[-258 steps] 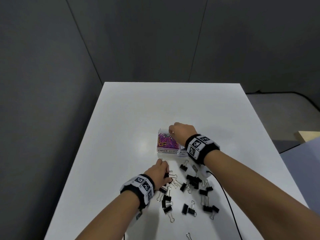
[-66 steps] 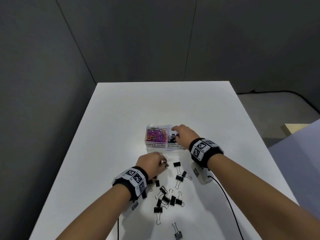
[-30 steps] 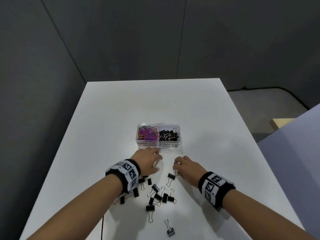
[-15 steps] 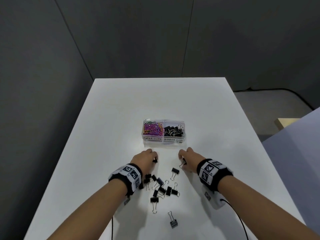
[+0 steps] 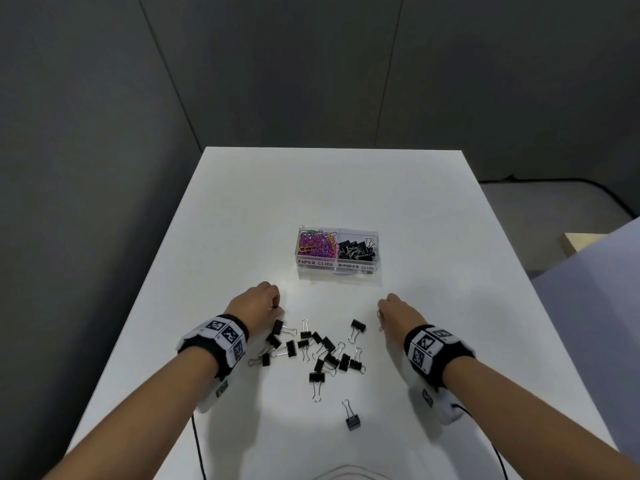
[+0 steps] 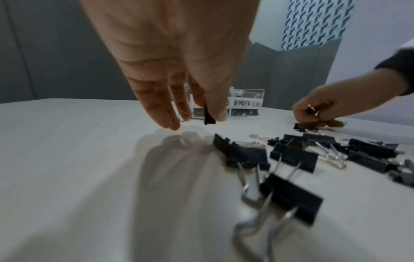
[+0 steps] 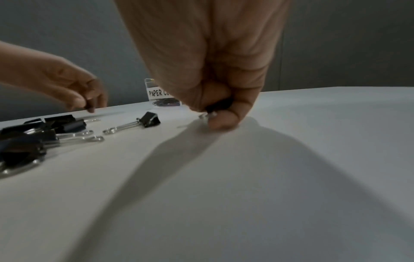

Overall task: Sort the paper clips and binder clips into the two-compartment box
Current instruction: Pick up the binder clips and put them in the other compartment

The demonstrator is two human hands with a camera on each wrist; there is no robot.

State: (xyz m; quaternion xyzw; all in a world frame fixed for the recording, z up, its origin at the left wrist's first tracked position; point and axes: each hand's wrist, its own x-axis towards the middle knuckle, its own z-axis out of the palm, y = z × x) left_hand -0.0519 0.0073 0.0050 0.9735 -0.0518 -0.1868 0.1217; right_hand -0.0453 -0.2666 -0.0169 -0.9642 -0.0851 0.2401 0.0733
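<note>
A clear two-compartment box [image 5: 337,268] stands mid-table, with coloured paper clips [image 5: 317,244] on its left side and black binder clips [image 5: 356,251] on its right. Several loose black binder clips [image 5: 322,348] lie scattered between my hands. My left hand [image 5: 259,304] pinches a small black binder clip [image 6: 208,116] just above the table, left of the pile. To the right of the pile, my right hand [image 5: 398,313] curls round another binder clip [image 7: 218,105], its wire handles [image 5: 380,318] showing below the fingers.
The white table [image 5: 242,209] stretches beyond the box to a grey partition wall. One binder clip [image 5: 351,415] lies apart near the front edge. Cables [image 5: 197,441] trail from both wristbands. A wooden corner [image 5: 578,240] shows off the table's right side.
Both hands have lifted slightly and spread apart from the pile, each holding a binder clip taken up within the last second. Earlier the right hand was at the box.
</note>
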